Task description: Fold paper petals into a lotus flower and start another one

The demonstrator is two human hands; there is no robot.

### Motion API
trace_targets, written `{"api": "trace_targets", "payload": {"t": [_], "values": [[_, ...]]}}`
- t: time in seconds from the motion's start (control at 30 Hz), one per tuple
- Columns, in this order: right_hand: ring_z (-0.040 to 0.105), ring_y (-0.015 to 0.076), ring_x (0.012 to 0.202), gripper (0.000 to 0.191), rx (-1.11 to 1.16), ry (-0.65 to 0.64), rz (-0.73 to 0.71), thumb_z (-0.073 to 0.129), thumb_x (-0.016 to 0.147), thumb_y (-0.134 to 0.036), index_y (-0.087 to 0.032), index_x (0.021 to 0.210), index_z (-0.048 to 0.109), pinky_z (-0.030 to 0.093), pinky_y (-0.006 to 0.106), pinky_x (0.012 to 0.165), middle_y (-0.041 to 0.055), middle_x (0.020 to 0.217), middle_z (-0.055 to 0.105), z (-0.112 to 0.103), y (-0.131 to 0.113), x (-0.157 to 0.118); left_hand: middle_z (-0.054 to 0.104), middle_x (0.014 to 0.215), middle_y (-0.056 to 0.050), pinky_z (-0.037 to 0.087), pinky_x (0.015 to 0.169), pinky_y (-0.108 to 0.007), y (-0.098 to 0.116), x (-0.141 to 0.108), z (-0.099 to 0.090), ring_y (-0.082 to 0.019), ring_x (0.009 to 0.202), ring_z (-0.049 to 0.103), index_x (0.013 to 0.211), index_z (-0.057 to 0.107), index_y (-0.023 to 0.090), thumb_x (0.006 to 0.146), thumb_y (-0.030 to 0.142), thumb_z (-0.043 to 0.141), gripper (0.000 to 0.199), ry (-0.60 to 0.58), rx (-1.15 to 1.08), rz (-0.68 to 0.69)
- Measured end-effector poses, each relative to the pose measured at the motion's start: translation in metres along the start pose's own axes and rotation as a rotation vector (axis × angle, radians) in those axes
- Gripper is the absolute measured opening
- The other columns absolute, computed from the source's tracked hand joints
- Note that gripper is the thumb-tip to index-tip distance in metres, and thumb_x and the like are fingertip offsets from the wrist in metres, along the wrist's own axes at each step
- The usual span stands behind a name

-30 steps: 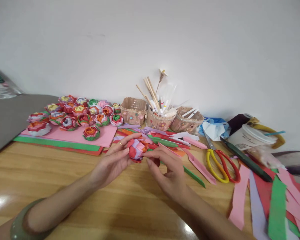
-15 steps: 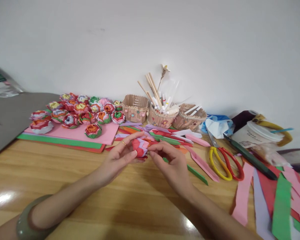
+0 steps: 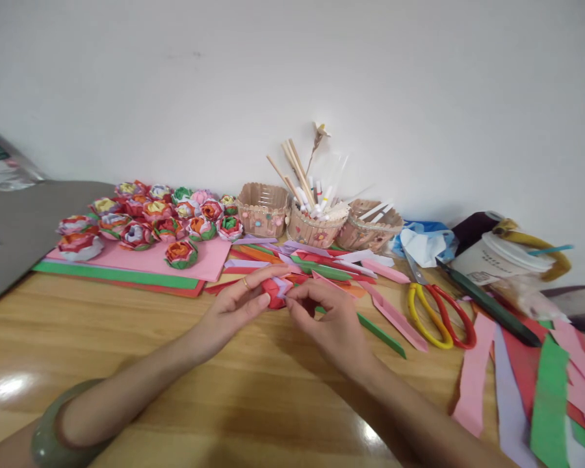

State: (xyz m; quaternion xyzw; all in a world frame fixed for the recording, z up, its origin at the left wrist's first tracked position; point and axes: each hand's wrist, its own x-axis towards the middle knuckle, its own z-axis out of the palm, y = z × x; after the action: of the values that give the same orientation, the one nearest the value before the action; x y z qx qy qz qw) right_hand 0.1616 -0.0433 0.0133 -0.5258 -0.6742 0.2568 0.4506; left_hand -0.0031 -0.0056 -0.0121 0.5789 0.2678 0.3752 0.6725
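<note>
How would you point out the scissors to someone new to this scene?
On the wooden table, start at the three baskets. To their right and nearer the camera, beside a dark green tool, lie the scissors: unlike it, they have two looped handles, one yellow, one red.

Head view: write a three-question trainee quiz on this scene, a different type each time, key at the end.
1. Multiple choice: What does the left hand hold?
A) a spool
B) a red and purple folded-paper piece
C) a drinking cup
2. True or false: The scissors lie to the right of the right hand.
3. Fill in the blank: Of the three small baskets in a row, the ____ one holds the wooden sticks.

Key: 1 B; 2 true; 3 middle.
</note>
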Motion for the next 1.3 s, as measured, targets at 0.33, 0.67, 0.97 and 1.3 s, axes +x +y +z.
{"api": "trace_targets", "payload": {"t": [0.33,0.67,0.97,1.3], "values": [[0.052,0.0110,0.051,0.016,-0.364,0.139,-0.316,0.048,0.073,-0.008,-0.014,0.068,0.062,0.042,0.021,0.049,0.0019,0.057,0.058,0.005,0.009,-0.005,0.056,0.126,-0.002,0.035,0.101,-0.034,-0.002,0.003,-0.001,-0.022,0.121,0.045,0.114,0.059,0.031,0.082,0.029,0.056,0.033,0.031,0.096,0.074],[0.056,0.0119,0.064,0.018,0.153,-0.083,0.007,0.051,0.082,-0.018,-0.017,0.073,0.066,0.045,0.022,0.060,0.0020,0.069,0.063,-0.005,0.005,0.001,0.056,0.126,-0.003,0.033,0.103,-0.038,-0.004,0.004,0.001,-0.023,0.120,0.046,0.109,0.062,0.028,0.081,0.027,0.058,0.029,0.116,-0.010,0.084],[0.050,0.0110,0.063,0.015,0.368,-0.176,0.208,0.056,0.080,-0.025,-0.018,0.075,0.068,0.039,0.023,0.060,-0.0009,0.067,0.060,-0.005,0.006,0.004,0.053,0.129,-0.005,0.043,0.094,-0.036,-0.007,0.005,0.003,-0.024,0.117,0.047,0.111,0.061,0.027,0.080,0.027,0.058,0.031,0.092,-0.192,-0.015],[0.056,0.0132,0.066,0.010,0.349,-0.111,0.266,0.061,0.074,-0.023,-0.018,0.070,0.069,0.043,0.024,0.062,0.0014,0.070,0.066,-0.001,0.004,0.003,0.054,0.128,-0.004,0.034,0.102,-0.038,-0.001,0.003,0.004,-0.025,0.122,0.043,0.111,0.061,0.028,0.082,0.029,0.056,0.029,0.080,-0.079,-0.027]]}}
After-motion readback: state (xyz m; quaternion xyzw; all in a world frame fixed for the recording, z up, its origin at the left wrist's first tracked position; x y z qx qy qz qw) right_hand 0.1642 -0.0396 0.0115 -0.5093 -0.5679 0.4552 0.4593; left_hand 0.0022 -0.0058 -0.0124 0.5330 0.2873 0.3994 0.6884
